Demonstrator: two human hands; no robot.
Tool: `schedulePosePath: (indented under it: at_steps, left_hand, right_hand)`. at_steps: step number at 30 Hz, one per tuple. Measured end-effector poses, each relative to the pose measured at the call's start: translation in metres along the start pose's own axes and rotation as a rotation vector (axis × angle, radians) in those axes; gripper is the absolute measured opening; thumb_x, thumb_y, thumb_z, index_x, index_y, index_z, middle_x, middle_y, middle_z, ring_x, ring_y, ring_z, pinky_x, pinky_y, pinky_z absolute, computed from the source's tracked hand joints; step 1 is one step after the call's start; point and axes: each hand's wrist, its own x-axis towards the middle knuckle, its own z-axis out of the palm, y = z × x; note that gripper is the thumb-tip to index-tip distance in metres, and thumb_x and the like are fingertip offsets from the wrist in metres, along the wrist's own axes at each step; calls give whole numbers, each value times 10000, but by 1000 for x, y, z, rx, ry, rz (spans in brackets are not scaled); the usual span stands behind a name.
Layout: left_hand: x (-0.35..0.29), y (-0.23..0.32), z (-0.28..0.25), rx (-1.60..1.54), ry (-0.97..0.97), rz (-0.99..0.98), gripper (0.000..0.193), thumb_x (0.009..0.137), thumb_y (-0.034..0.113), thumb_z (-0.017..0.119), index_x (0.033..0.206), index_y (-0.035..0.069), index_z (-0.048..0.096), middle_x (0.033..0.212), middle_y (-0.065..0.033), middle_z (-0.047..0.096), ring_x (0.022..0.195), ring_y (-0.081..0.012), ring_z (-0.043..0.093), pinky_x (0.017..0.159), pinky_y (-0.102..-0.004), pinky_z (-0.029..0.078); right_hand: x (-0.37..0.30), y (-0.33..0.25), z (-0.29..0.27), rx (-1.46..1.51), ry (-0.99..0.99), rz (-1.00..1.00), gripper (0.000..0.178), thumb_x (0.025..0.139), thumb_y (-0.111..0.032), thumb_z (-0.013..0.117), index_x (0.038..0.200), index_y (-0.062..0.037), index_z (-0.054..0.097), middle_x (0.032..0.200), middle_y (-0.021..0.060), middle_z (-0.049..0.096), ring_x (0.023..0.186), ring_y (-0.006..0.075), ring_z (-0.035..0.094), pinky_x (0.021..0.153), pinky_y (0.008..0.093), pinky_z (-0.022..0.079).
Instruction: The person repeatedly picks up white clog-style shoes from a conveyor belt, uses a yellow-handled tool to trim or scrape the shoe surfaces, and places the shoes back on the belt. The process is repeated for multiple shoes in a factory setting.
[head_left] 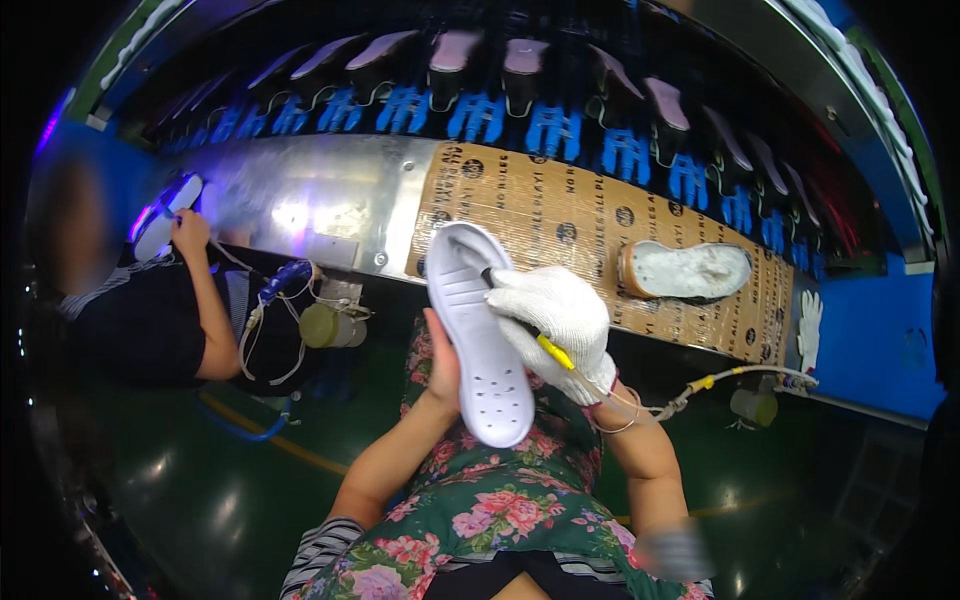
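In front of my body, a white moulded shoe sole [480,340] is tilted upward, its hollow inner side facing me. Ridges cross its upper part and small holes dot the lower end. My bare left hand [443,360] grips the sole's left edge, with the fingers hidden behind it. My right hand [555,320], in a white knit glove, is closed round a slim hose-fed brush [487,276]. The brush's dark tip is at the sole's inner right side, near the upper end. Below the glove, a yellow fitting [556,351] joins a thin clear hose [640,408].
Printed cardboard [520,210] covers part of the metal bench [310,180]; a second sole [690,270] lies on it. Behind runs a rack of shoe parts over blue clamps [553,130]. A white glove [809,330] hangs at right. A co-worker's hand [190,232] handles another sole at left.
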Motion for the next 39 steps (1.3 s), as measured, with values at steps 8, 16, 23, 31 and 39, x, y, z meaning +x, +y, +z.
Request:
schedulePosePath:
  at_steps: [8, 16, 23, 31, 39]
  left_hand:
    - [18, -10, -33, 113, -88, 3, 1021, 954, 871, 108, 1651, 140, 262, 1608, -120, 442, 1460, -283, 472, 1223, -449, 383]
    - [10, 11, -24, 363, 12, 80, 1034, 960, 865, 108, 1621, 100, 326, 1547, -138, 509, 1413, -276, 524, 1193, -436, 422]
    - [18, 25, -19, 274, -77, 266, 992, 961, 871, 194, 1621, 144, 334, 1581, -111, 468, 1460, -276, 455, 1234, -466, 354]
    - [33, 40, -26, 35, -132, 256, 1201, 762, 1045, 263, 1473, 100, 472, 1141, -168, 664, 910, -298, 664, 771, -451, 565]
    - [52, 55, -32, -107, -380, 218, 1209, 691, 1070, 333, 1354, 88, 572, 1052, -179, 684, 889, -318, 640, 773, -472, 536]
  right_hand:
    - [-14, -10, 18, 89, -126, -53, 275, 763, -63, 798, 1035, -94, 776, 1094, 131, 771, 946, 313, 748, 799, 400, 585]
    - [-21, 2, 30, 40, -79, -153, 374, 715, -105, 796, 1087, -104, 759, 1146, 117, 759, 942, 310, 743, 784, 417, 581]
    - [-11, 14, 11, 189, -51, -42, 321, 758, -79, 828, 1072, -83, 765, 1128, 138, 773, 934, 329, 748, 789, 410, 590]
    - [-28, 5, 24, 297, -100, -78, 305, 749, -112, 822, 1047, -149, 770, 1099, 68, 773, 944, 272, 745, 790, 382, 590]
    - [-41, -4, 39, 362, -84, -127, 341, 713, -94, 853, 1043, -128, 774, 1096, 72, 778, 953, 289, 753, 777, 401, 594]
